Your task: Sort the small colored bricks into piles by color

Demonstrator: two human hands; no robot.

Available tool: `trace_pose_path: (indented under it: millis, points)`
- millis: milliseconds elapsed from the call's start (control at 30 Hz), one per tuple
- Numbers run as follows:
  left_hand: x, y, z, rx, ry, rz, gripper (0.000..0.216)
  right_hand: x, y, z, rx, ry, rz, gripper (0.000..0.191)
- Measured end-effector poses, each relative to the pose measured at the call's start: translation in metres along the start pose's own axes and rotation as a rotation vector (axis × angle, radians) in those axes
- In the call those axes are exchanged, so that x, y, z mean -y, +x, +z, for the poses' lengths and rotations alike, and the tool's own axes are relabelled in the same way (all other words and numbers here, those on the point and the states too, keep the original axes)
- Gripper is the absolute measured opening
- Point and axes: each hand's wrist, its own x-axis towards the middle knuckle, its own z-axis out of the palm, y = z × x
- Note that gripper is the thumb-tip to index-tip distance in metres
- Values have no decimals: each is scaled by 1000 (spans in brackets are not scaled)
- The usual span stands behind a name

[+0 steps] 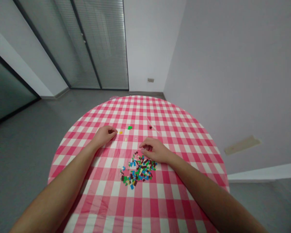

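Both of my forearms extend over a round table covered with a red-and-white checked tablecloth. Nearest on the cloth lies the pile of small building bricks — blue, green, dark brown and cream pieces, loosely spread, with a few strays along its left edge.

My right hand is positioned at the far edge of the pile. Its fingers are curled and the gap between thumb and fingertips is narrow; I cannot tell whether a brick is held there.

Beyond the pile, a cream brick lies apart, between my two hands. My left hand is located to the left of it, thumb and forefinger close together; I cannot tell whether they hold a piece. A yellow brick is just beside those fingertips. Slightly farther out are a green piece and, well to its right, a dark brown brick.

Past the table, a strip of tape adheres to the right-hand wall. At the back — a wall socket and glass panels with blinds.
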Motion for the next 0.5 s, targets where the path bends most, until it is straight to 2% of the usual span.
trace_pose_path:
  millis: [200, 500]
  points:
    - [-2, 0, 4, -16, 60, 55, 28, 0, 0, 0, 6, -5, 13, 16]
    - [-8, -3, 5, -9, 55, 64, 31, 3, 2, -3, 3, -56, -2, 13]
